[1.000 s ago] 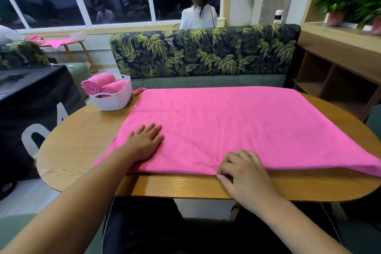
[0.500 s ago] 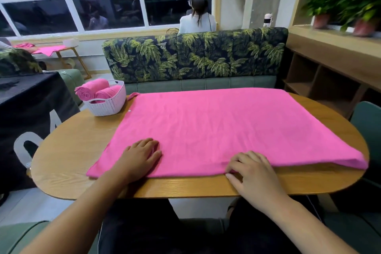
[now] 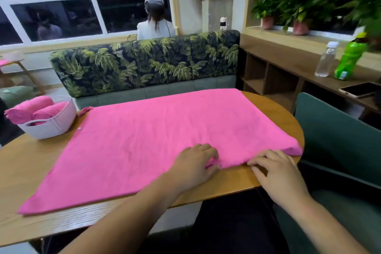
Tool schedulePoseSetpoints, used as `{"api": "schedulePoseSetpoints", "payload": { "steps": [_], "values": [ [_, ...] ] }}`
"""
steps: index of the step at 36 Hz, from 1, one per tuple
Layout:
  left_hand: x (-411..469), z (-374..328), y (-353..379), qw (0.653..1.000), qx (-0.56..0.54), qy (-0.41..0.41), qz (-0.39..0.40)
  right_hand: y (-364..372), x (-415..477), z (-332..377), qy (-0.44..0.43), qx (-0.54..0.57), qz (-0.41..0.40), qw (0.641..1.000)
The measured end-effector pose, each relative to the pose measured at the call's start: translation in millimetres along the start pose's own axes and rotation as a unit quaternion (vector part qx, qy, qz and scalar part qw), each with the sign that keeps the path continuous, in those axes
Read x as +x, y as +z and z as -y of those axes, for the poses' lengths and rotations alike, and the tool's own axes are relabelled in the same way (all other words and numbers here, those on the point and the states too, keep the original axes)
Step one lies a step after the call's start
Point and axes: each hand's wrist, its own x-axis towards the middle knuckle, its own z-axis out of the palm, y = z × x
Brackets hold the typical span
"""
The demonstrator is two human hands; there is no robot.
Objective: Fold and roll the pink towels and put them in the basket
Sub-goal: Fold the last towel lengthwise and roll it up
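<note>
A large pink towel [image 3: 156,142] lies spread flat over the oval wooden table [image 3: 26,163]. My left hand [image 3: 193,164] rests on the towel near its front edge, right of the middle, and its fingertips and thumb pinch a small bunch of fabric. My right hand [image 3: 277,172] is just to the right of it, off the cloth, with bent fingertips touching the towel's front edge near the right corner. A white basket [image 3: 51,127] stands at the table's far left and holds two rolled pink towels [image 3: 31,107].
A leaf-print sofa [image 3: 144,64] backs the table, and a person sits behind it facing away. A green chair [image 3: 334,138] stands close on the right. The wooden shelf [image 3: 288,62] at the right carries a clear bottle [image 3: 326,60], a green bottle [image 3: 350,59] and a phone [image 3: 359,89].
Both hands have slid right along the towel's front edge; the left hand went from the left part to right of the middle and now pinches fabric. The view has swung right.
</note>
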Motion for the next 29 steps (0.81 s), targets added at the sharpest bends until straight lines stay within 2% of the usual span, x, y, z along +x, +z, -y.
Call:
{"api": "schedulePoseSetpoints", "payload": {
  "steps": [6, 12, 20, 29],
  "values": [
    [25, 17, -10, 0.995, -0.080, -0.051, 0.005, 4, 13, 0, -0.034, 0.004, -0.006, 0.999],
    [34, 31, -10, 0.996, -0.070, -0.055, 0.022, 12, 35, 10, -0.098, -0.029, 0.016, 0.995],
    [35, 25, -5, 0.996, -0.085, 0.021, 0.015, 23, 46, 16, -0.163, -0.070, 0.010, 0.984],
    [32, 25, -2, 0.994, -0.099, 0.000, 0.042, 22, 48, 19, -0.187, -0.076, -0.005, 0.979]
  ]
}}
